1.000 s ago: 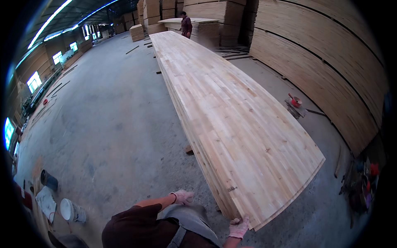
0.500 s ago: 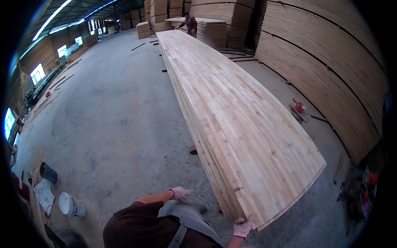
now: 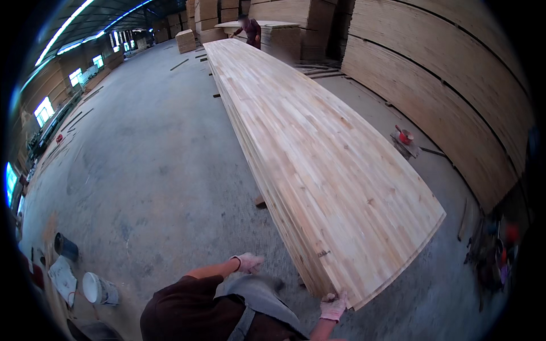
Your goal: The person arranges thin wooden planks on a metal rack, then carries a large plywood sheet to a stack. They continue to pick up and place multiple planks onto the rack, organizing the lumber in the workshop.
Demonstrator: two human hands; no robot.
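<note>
A long, pale stack of wooden panels [image 3: 318,165], made of joined strips, runs from near me to the far end of the aisle. My right hand [image 3: 333,307], in a pinkish-white work glove, grips the near left corner of the top panel, with the fingers over its edge. To the left of the stack, my left hand [image 3: 248,262], gloved alike, is held in front of my body above the floor. It touches nothing, and its fingers look loosely extended. At the far end, another person [image 3: 251,33] in dark clothes stands with a hand at the panels.
Tall stacks of boards [image 3: 432,85] rise on the right. A red pot [image 3: 405,136] is on the floor between them and my stack. At lower left stand a white bucket [image 3: 99,288] and a dark bucket [image 3: 66,246]. Wood blocks [image 3: 260,202] show under the stack.
The view has shifted slightly, so the stack appears a little farther left and higher. My right hand keeps its grip on the panel corner; my left hand has hardly moved.
</note>
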